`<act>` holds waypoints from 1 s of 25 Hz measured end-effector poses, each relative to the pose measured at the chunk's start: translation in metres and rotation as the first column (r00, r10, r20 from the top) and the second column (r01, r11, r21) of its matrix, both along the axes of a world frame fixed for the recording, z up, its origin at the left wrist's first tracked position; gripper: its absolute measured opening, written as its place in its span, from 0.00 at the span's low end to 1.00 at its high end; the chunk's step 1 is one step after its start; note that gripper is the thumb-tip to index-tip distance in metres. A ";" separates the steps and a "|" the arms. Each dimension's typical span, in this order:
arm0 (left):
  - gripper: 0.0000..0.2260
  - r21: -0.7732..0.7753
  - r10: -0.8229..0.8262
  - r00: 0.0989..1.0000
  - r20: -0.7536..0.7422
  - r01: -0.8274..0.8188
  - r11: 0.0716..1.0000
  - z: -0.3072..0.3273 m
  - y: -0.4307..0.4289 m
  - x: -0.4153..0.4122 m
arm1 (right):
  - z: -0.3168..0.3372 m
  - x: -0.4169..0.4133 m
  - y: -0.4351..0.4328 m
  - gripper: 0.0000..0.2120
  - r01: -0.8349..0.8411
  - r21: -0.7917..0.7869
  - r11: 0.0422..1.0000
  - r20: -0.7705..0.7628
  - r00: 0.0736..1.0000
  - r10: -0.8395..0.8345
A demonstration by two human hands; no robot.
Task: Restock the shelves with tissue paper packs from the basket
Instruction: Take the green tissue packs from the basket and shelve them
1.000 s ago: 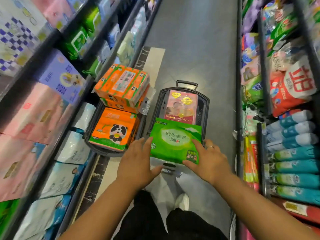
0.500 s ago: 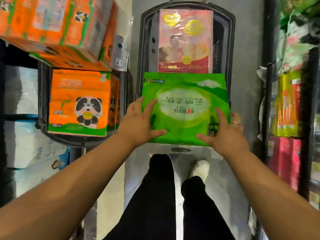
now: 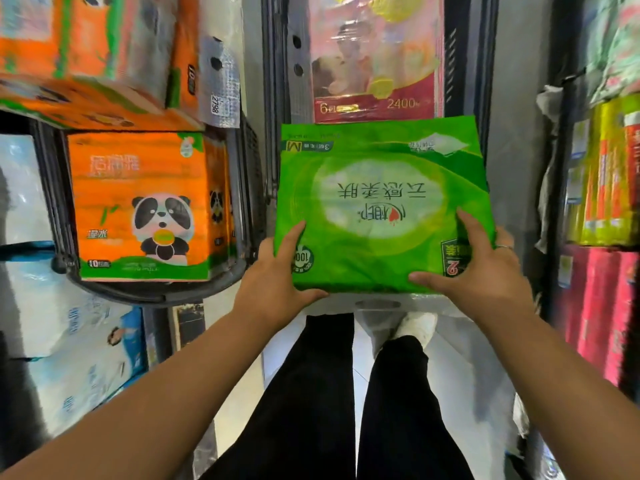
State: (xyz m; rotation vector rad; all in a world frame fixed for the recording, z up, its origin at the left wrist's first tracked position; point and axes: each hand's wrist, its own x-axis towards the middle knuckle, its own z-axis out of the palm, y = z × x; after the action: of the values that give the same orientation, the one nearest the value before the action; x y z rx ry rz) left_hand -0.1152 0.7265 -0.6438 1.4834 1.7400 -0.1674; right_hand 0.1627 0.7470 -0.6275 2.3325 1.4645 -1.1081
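Aisle shelves [image 3: 558, 140] flank us as our left hand [image 3: 273, 282] and right hand [image 3: 485, 271] clasp the green pack [image 3: 381, 202] at the basket [image 3: 277, 64], with a lift shelfward judged next.

Head view, steeply downward, close

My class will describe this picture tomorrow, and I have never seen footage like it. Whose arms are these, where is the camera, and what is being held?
There is no machine here. A person wears a camera on the head, looking down, so their own legs show below. The left hand and right hand grip a green tissue pack by its near corners, over a dark basket that also holds a pink pack. A second basket to the left holds orange panda packs. Stocked shelves stand on both sides.
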 end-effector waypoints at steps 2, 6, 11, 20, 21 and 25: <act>0.48 0.057 0.019 0.999 0.036 -0.021 0.998 0.014 0.002 -0.007 | 0.017 0.004 -0.001 0.53 0.033 0.065 0.997 -0.046 0.999 -0.030; 0.42 0.188 0.154 0.973 0.173 -0.186 0.964 0.051 0.022 -0.016 | 0.056 0.002 0.002 0.47 0.301 0.305 0.903 -0.280 0.935 -0.217; 0.37 0.319 0.248 0.896 0.369 -0.372 0.871 0.073 0.081 -0.019 | 0.068 0.006 0.058 0.36 0.461 0.524 0.716 -0.506 0.845 -0.173; 0.32 0.308 0.223 0.889 0.400 -0.360 0.881 0.039 0.155 -0.006 | 0.017 0.038 0.146 0.36 0.255 0.509 0.822 -0.425 0.905 -0.018; 0.35 0.285 0.223 0.884 0.411 -0.357 0.890 0.033 0.157 -0.004 | 0.013 0.040 0.147 0.38 0.264 0.483 0.835 -0.436 0.899 -0.032; 0.40 0.178 0.353 0.794 0.495 -0.491 0.853 0.019 0.161 0.006 | -0.004 0.044 0.147 0.47 0.270 0.422 0.865 -0.542 0.841 0.002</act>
State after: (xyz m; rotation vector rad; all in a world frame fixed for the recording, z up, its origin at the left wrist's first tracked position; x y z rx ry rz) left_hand -0.1095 0.8870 -0.6243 1.1576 1.7047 0.6604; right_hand 0.2067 0.8938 -0.6314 2.6214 1.9822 -1.7017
